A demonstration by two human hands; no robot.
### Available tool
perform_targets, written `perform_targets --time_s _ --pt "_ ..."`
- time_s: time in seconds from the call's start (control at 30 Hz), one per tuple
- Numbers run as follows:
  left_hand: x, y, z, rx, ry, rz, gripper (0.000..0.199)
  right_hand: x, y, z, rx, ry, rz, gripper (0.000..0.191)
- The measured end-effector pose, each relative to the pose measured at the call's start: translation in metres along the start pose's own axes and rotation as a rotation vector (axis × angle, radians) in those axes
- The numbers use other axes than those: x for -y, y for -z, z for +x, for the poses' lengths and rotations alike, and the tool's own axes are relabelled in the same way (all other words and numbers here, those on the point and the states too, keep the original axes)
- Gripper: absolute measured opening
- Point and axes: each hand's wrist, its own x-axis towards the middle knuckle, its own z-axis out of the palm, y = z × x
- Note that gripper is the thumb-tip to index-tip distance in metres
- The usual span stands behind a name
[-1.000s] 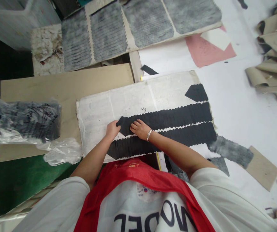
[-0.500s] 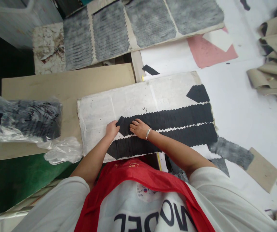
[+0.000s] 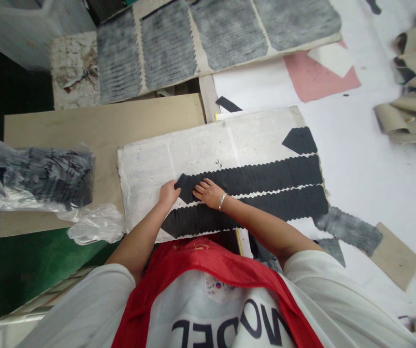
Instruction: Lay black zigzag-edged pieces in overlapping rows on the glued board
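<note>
Two long rows of overlapping black pointed pieces with scalloped edges lie across a whitish board. My left hand (image 3: pixel 169 194) pinches the pointed left end of the upper black row (image 3: pixel 262 176), thumb and fingers closed at its tip. On the same row, a little to the right, my right hand (image 3: pixel 209 193) rests palm down with its fingers spread, a silver bracelet at the wrist. The lower black row (image 3: pixel 276 205) runs just below, closer to my body, partly under my right forearm. A short black pointed piece (image 3: pixel 301 140) sits alone at the board's upper right.
The whitish board (image 3: pixel 150 159) lies over a tan board (image 3: pixel 102 121). Plastic-wrapped dark pieces (image 3: pixel 59 169) are at left. Grey-black sheets (image 3: pixel 225 38) lie on a panel at the back. Pink paper (image 3: pixel 316 77) and beige fabric (image 3: pixel 407 113) are on the right.
My right hand has slid very slightly left along the upper row. My left hand keeps its pinch at the tip. The whole view has shifted a little.
</note>
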Motion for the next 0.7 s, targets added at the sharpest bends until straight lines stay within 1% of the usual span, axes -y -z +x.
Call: perform_targets --time_s 0.33,0.7 --pt "0.0091 0.0027 -0.0016 0.001 0.007 0.027 0.032 0.0005 -0.0026 0.0024 -0.039 0.044 -0.008 0.03" --pt "0.0086 0.0048 -0.0027 0.018 -0.028 0.043 0.034 0.001 -0.0016 0.0043 -0.022 0.04 0.017 0.03"
